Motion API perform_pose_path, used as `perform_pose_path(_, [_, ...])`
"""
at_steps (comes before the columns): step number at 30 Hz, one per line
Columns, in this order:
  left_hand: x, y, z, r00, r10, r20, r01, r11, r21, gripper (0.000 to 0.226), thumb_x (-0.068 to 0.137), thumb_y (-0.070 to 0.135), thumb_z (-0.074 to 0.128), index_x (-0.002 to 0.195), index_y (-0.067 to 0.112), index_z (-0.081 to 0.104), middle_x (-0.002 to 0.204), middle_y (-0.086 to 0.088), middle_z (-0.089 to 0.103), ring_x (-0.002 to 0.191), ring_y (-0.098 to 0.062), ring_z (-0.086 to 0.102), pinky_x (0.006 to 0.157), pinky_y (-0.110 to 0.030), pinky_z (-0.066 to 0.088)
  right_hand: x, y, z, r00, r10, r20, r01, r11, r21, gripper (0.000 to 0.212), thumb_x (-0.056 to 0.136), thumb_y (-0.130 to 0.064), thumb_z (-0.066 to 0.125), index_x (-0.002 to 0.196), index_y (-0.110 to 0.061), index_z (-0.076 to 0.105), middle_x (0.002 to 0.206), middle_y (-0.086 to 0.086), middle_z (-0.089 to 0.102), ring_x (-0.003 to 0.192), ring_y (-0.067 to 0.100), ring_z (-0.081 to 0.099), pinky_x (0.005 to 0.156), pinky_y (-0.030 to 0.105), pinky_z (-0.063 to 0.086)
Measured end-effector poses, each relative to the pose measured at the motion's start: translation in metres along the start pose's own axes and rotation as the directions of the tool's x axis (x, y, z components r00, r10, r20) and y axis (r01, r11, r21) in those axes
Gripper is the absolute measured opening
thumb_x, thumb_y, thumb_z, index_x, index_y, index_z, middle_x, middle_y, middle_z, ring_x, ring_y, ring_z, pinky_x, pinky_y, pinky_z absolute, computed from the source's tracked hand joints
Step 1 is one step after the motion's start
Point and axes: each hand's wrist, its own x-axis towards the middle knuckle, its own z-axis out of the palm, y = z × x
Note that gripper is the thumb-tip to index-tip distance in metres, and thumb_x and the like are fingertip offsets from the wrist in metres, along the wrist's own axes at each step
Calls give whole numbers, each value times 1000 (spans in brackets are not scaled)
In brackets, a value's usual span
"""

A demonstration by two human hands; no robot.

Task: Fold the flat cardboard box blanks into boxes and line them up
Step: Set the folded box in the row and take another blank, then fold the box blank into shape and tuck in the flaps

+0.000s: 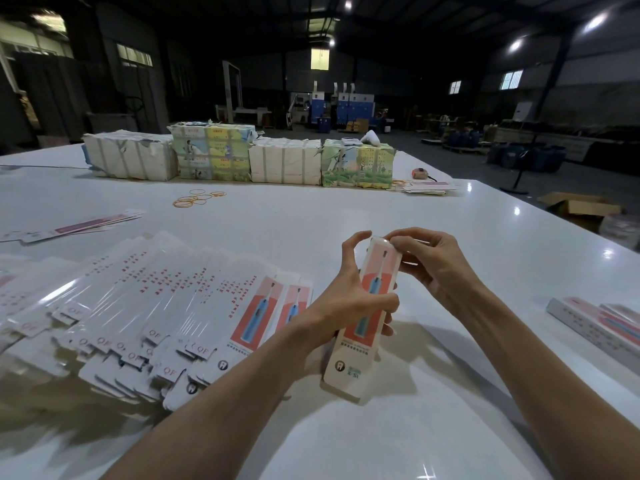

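Long, narrow white cardboard box printed with a blue toothbrush on a coral panel is held tilted above the glossy white table, right in front of the person, its lower end close to the tabletop. The left hand grips it round the middle with the thumb raised toward the top end. The right hand pinches the flap at that top end with curled fingertips. Just to the left lies a fanned heap of flat white box blanks. At the table's right edge, well apart, a few folded boxes rest side by side. Farther off lie yellow rubber bands, and beyond them stands a row of strapped paper bundles.
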Motion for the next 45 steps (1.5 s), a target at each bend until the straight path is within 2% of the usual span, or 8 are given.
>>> perform_pose_path(4, [2,-1,2,1000,2,1,-2,1000,6,103,78,18,84,135,71,17,119,-8,55,78,-21,78,61,-29,62,0,-2,-4,999,8,43,-8,1000,6,25,101,-6,61,90,-10,83,101,14,78,100,32,76,73,36,63])
perform_pose_path(9, [5,-4,-4,997,-67,-34,64,994,-93,97,78,12,82,130,69,21,116,-10,62,79,-29,79,64,-35,64,-3,3,-3,986,-26,163,31,999,-27,26,104,-6,54,113,-5,79,116,15,76,111,29,73,86,36,62])
perform_pose_path(19, [4,-8,-6,992,-91,-90,77,986,-151,90,81,13,81,128,65,26,115,-15,65,82,-29,79,67,-37,65,-6,17,7,964,-215,157,246,945,-215,19,100,-22,70,113,-12,78,110,5,79,105,27,76,85,33,63])
perform_pose_path(27, [8,-15,-5,983,-130,-130,87,951,-296,87,79,20,88,128,64,31,115,-18,66,82,-37,79,71,-45,66,-10,23,18,971,-204,125,232,930,-284,24,103,-21,64,124,-14,72,113,-3,77,105,17,75,86,29,63])
perform_pose_path(30, [13,-18,-4,969,-137,-204,55,929,-365,67,84,39,82,125,63,34,113,-16,67,83,-36,79,72,-45,65,-10,29,23,974,-203,99,226,890,-397,35,105,-24,61,139,-16,58,128,-3,67,111,15,72,89,30,62])
perform_pose_path(35, [19,-18,-2,950,-177,-257,-7,811,-585,47,94,51,67,131,54,39,120,-19,68,99,-34,77,90,-60,61,-14,35,30,953,-266,147,300,748,-592,22,106,-33,59,124,-21,60,124,-4,60,110,10,65,83,22,57])
perform_pose_path(40, [14,-4,-1,935,-202,-292,-52,737,-674,59,95,59,61,145,45,34,132,-14,58,113,-34,70,89,-53,62,-23,31,38,938,-117,326,336,536,-774,63,95,-68,56,148,-37,44,114,-7,55,104,8,58,87,33,54])
perform_pose_path(45, [6,-3,1,976,-123,-180,8,846,-533,53,106,52,51,150,54,22,138,-2,57,116,-18,67,77,-30,64,-28,13,23,953,-119,278,301,462,-834,64,98,-42,69,151,-26,38,138,5,57,115,21,63,94,39,60])
